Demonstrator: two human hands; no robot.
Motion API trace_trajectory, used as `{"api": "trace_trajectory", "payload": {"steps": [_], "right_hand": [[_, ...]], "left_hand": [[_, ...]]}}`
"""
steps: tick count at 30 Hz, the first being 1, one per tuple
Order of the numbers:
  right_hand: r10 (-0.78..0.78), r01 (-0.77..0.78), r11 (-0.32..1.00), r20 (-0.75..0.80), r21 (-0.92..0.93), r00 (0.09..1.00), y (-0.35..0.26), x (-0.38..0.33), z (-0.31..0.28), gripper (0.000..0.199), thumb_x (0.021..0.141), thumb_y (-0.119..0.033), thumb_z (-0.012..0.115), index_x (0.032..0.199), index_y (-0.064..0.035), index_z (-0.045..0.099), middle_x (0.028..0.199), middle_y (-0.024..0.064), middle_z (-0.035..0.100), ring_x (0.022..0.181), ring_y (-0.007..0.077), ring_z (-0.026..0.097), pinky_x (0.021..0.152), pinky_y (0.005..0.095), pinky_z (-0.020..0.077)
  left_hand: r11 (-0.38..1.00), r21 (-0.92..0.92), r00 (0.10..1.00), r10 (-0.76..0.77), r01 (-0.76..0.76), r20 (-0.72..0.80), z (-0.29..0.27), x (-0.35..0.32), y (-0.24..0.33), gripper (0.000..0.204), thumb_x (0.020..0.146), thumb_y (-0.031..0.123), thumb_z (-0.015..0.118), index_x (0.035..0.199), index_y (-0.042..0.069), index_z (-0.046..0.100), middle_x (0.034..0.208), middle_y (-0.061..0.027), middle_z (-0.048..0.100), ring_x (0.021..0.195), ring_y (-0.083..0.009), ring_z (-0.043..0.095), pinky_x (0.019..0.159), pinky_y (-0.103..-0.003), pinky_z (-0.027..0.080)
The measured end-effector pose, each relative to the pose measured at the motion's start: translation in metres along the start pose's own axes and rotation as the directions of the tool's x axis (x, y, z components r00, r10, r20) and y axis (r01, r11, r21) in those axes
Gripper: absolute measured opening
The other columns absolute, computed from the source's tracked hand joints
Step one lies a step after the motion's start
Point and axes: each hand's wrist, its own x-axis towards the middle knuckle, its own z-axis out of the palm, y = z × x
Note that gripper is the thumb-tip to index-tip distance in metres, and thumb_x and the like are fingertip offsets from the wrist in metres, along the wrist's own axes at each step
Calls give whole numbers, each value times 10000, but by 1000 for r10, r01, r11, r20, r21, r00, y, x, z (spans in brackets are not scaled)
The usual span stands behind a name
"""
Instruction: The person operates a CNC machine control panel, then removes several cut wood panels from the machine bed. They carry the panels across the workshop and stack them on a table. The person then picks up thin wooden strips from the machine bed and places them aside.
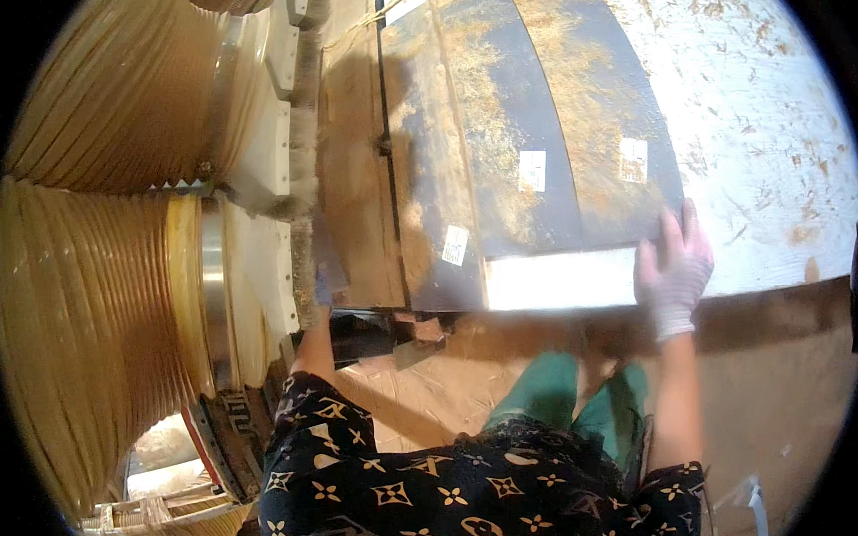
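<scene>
- Dark boards (538, 130), dusted with sawdust and bearing small white labels, lie stacked on the white bench (774, 119), their near ends at its front edge.
- Right hand (673, 272), gloved, lies flat with fingers spread on the stack's near right corner.
- Left hand (322, 288) reaches the stack's near left corner beside the ribbed yellow ducts (88, 284); its grip cannot be told.

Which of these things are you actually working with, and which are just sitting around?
In hand:
right hand, gloved, flat on the dark dusty panels
left hand, mostly hidden at the wooden board

Just around:
ribbed yellow hoses
white table strewn with sawdust
brown cardboard on floor
</scene>
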Motion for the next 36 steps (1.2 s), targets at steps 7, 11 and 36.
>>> {"api": "trace_trajectory", "payload": {"steps": [7, 11, 36], "right_hand": [[13, -13, 1000, 4, -11, 1000, -3, -4, -1, 483, 629, -217, 651, 1085, -100, 547, 1268, 186, 432, 1075, 341, 458, 899, 438, 355], [10, -9, 999, 3, -39, 1000, -3, -4, -3, 484, 638, -235, 654, 1090, -97, 550, 1272, 179, 431, 1092, 332, 452, 913, 436, 345], [361, -368, 929, 150, 25, 921, 13, 13, -16, 497, 684, -282, 617, 1140, -110, 520, 1162, 92, 532, 1077, 269, 474, 928, 368, 355]], "left_hand": [[975, 91, 979, 206, -204, -13, 24, 25, 95, 613, 817, 321, 579, 1286, -7, 360, 1290, -201, 421, 1209, -308, 388, 1000, -340, 307], [936, -44, 937, 347, -349, -47, 39, 16, 87, 561, 836, 293, 556, 1273, -8, 375, 1275, -191, 439, 1160, -312, 433, 960, -358, 342], [962, -94, 904, 272, -255, 331, 66, -109, 143, 752, 648, 514, 673, 1181, 16, 490, 1179, -192, 519, 1079, -317, 505, 903, -364, 406]]}}
